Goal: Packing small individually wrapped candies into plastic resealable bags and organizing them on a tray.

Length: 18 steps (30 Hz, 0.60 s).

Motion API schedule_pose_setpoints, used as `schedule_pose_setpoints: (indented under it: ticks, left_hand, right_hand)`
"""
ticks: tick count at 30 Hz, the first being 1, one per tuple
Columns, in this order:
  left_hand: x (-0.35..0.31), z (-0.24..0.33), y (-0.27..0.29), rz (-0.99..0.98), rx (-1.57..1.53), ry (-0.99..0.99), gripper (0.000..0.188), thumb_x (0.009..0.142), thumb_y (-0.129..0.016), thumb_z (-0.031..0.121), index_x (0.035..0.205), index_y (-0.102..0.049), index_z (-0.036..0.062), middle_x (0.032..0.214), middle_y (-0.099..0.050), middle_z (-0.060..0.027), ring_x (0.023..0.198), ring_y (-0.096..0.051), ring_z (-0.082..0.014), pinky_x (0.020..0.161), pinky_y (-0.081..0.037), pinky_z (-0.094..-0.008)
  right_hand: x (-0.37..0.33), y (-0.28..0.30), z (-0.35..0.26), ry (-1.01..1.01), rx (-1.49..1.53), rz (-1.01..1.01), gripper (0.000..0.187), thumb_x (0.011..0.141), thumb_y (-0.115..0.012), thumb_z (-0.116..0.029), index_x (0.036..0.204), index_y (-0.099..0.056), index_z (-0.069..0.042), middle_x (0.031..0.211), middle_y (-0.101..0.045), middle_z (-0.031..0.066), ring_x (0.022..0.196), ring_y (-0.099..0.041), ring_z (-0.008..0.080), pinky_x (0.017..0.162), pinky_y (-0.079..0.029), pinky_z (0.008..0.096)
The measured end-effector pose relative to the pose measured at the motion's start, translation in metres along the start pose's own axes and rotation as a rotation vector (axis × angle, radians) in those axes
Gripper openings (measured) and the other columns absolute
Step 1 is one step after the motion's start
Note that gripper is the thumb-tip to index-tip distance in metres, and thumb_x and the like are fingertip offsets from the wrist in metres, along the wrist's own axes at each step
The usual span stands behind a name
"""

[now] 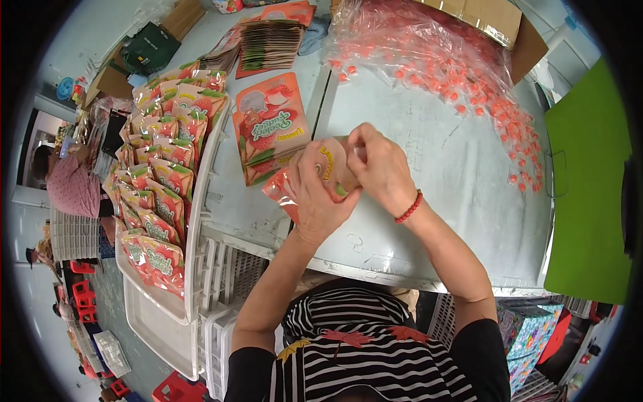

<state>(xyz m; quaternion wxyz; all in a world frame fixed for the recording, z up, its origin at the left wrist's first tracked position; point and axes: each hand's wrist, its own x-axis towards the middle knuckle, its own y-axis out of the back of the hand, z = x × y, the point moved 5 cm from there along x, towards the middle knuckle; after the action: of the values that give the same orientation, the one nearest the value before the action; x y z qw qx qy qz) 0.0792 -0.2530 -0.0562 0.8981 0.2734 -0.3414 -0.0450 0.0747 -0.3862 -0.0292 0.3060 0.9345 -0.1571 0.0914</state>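
Note:
My left hand (315, 197) is wrapped round a pink and orange candy pouch (329, 164), which lies tilted above the table. Closed in a pinch, my right hand (383, 167) grips the pouch's right-hand edge; its fingertips partly hide that edge. A red bead bracelet (409, 206) circles the right wrist. Just beyond the left hand lies a stack of flat printed pouches (271, 124), its near end partly covered by that hand. To the far right, loose wrapped red candies (479, 100) spread over the table next to a large clear plastic bag (415, 40).
Filled pouches (161, 174) stand in rows in a white tray (191, 268) at the left. More pouch stacks (271, 43) lie at the back. A cardboard box (489, 23) sits behind the candies, a green panel (589, 181) at the right. A person (74, 181) is at far left.

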Motion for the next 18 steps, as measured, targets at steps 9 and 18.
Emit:
schedule_pose_setpoints:
  ticks: [9, 18]
  left_hand:
    - [0.002, 0.009, -0.016, -0.180, -0.119, -0.085, 0.106, 0.056, -0.085, 0.020, 0.137, -0.021, -0.0020, 0.128, -0.037, -0.0226, 0.116, -0.036, -0.0421, 0.098, -0.031, -0.0530]
    - [0.009, -0.002, -0.020, -0.159, -0.289, 0.032, 0.098, 0.058, -0.083, 0.016, 0.134, -0.023, 0.0017, 0.125, -0.042, -0.0206, 0.114, -0.042, -0.0374, 0.096, -0.035, -0.0472]
  right_hand:
    - [0.011, -0.011, -0.014, 0.042, -0.108, -0.393, 0.023, 0.076, -0.054, -0.014, 0.067, -0.060, 0.006, 0.072, -0.062, 0.0233, 0.073, -0.061, 0.0400, 0.066, -0.050, 0.0436]
    - [0.025, -0.024, -0.007, -0.125, 0.044, -0.507, 0.029, 0.082, -0.048, -0.020, 0.077, -0.062, 0.005, 0.073, -0.062, 0.0215, 0.072, -0.061, 0.0384, 0.065, -0.050, 0.0426]
